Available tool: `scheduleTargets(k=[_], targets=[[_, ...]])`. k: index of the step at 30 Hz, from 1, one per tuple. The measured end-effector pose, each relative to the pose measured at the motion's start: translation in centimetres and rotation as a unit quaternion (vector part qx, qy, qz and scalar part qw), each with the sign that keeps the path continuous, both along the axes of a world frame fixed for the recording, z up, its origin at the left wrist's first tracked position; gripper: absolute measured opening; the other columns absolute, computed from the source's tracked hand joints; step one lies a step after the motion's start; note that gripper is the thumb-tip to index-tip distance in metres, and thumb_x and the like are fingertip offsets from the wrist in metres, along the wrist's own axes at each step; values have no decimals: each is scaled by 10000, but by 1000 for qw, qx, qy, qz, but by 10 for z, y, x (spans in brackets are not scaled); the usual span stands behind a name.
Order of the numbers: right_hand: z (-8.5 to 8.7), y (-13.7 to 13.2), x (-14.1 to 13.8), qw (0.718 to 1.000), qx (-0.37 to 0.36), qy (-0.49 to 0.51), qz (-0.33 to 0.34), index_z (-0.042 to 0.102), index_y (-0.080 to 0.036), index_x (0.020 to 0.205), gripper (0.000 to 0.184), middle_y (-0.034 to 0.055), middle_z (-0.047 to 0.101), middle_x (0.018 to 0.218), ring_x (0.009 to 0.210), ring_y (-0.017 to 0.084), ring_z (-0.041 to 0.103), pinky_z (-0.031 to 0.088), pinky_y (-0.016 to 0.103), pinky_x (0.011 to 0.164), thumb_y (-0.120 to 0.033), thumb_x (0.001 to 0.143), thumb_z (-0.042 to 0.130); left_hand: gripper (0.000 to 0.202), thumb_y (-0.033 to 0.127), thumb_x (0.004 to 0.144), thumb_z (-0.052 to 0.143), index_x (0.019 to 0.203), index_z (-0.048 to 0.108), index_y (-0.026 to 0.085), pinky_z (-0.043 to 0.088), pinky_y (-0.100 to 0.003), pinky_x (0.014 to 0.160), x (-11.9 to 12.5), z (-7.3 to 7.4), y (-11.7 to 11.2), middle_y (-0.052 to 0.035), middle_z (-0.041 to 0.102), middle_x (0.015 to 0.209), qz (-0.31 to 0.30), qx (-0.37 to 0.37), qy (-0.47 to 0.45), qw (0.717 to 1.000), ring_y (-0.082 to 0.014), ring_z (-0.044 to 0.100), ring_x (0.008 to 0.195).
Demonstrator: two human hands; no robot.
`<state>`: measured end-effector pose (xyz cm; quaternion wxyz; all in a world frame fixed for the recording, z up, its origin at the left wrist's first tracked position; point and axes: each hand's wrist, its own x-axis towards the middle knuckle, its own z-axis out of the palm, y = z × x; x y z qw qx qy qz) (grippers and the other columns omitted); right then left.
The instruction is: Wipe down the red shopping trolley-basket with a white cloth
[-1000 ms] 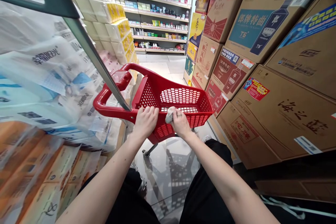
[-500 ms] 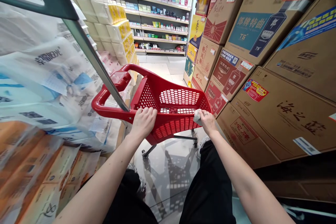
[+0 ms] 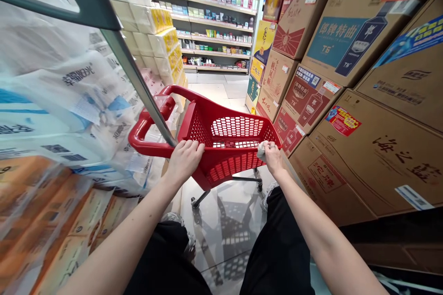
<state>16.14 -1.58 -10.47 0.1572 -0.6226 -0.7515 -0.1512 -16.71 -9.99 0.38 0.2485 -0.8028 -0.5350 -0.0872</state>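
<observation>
Black trousers: my legs, in black trousers, stand astride the near floor, my right shoe close to a caster; a backward roll of the cart could, I judge, nip that foot.
Left hand: my left hand is closed over the near rim, just right of the foot of the pole.
Right hand: my right hand is narrowed to a pinch around a crumpled pale cloth, at the right end of that rim; it may be cloth or tissue, too small to be sure. A loose pinch could drop it, and a perforation might snag it.
Red cart: the red cart stands sideways before me, between both stacks, its handle to the left. Pressing hard on one end could set it rolling, since it rests on wheels.
Metal pole: the metal pole leans up from the rim towards near left; leaning in carelessly could bump me against it.
Plastic packs: plastic packs pile close on the left, where the handle could scrape them if the cart swung.
Cartons: cartons rise on the right; my elbow could knock them, the aisle being tight.
Shelves: stocked shelves close the far end.
</observation>
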Motion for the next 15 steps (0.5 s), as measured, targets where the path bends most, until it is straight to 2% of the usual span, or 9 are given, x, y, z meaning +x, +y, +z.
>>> scheduleTargets(k=[2, 5, 7, 9, 12, 15], targets=[[6, -5, -28, 999, 1, 6, 49, 518, -132, 1220, 359, 141, 537, 1106, 955, 199, 505, 430, 286, 779, -94, 874, 432, 273, 146, 890, 315, 903, 588, 152, 349, -401, 799, 2, -1, -1, -126, 551, 805, -3, 3, 1, 1000, -263, 500, 837], [19, -18, -86, 992, 16, 24, 124, 524, -135, 1201, 324, 123, 536, 1124, 1003, 200, 491, 431, 303, 858, -133, 885, 454, 278, 138, 887, 313, 923, 589, 149, 345, -402, 808, 8, -2, -4, -128, 549, 812, 0, 11, -2, 1000, -261, 498, 839], [29, -27, -123, 984, 18, 38, 171, 514, -150, 1213, 320, 117, 537, 1120, 990, 197, 500, 443, 295, 842, -165, 901, 442, 281, 136, 885, 312, 932, 588, 147, 344, -402, 809, 12, -2, -6, -128, 548, 813, 1, 12, -1, 1000, -258, 498, 834], [36, -32, -144, 978, 22, 51, 200, 500, -163, 1234, 327, 115, 528, 1136, 993, 200, 507, 442, 296, 846, -195, 919, 419, 287, 135, 884, 307, 939, 589, 141, 344, -403, 808, 13, -2, -8, -130, 548, 815, 0, 11, 0, 1000, -258, 497, 830], [36, -30, -136, 974, 25, 44, 219, 508, -173, 1226, 318, 102, 533, 1134, 1010, 199, 502, 427, 295, 871, -182, 923, 413, 291, 138, 883, 308, 956, 590, 129, 347, -404, 809, 12, -1, -9, -137, 552, 826, -7, 14, 2, 1000, -260, 496, 831], [26, -18, -92, 984, 13, 37, 174, 532, -175, 1201, 308, 100, 546, 1108, 995, 193, 502, 419, 284, 869, -155, 911, 429, 287, 135, 876, 320, 971, 591, 120, 351, -401, 807, 11, -2, -9, -140, 556, 836, -15, 22, -1, 1000, -260, 493, 829]])
